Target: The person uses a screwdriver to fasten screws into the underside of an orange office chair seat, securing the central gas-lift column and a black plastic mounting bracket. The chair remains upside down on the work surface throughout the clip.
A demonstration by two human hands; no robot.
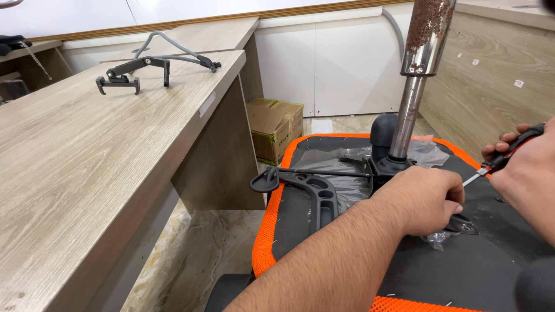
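Beside a wooden desk, hands work over marble floor.

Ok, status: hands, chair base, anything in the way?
Left hand pressing the bracket on the seat underside. Right hand gripping screwdriver. Gas post upright beside them.

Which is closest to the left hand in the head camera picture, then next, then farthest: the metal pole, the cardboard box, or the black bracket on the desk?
From the left hand:
1. Metal pole, just above it.
2. Cardboard box, on the floor behind the seat.
3. Black bracket, far left on the desk.
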